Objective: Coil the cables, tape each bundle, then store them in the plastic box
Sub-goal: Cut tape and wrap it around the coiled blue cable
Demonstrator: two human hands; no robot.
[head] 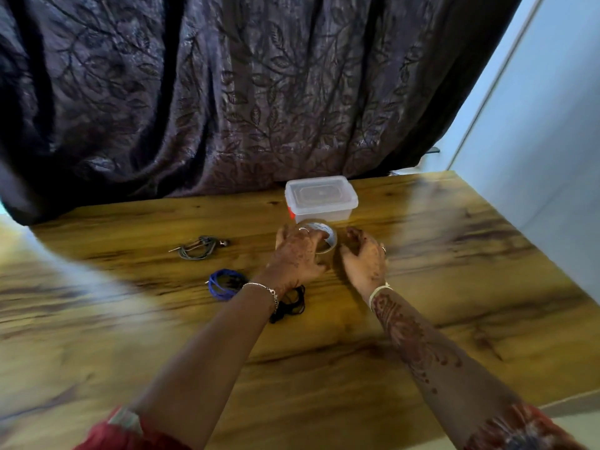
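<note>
Three cables are lying coiled on the glossy wood-grain tabletop [438,287], all on the near-left side of the clear lidded plastic box [321,198]: a grey coiled cable [198,247] farthest left, a blue coiled cable [224,284] nearer the person, and a black coiled cable [290,303] partly hidden under the left wrist. Coiling is looking done; whether any bundle is carrying tape cannot be told from here. The box lid is sitting on, nothing stored yet, so taping and boxing are likely remaining. The left hand [297,254] is reaching forward, its grip clamped around the clear roll of adhesive tape [323,237] just in front of the box. The right hand [365,258] is hovering beside the roll, fingers apart and curled, holding nothing.
</note>
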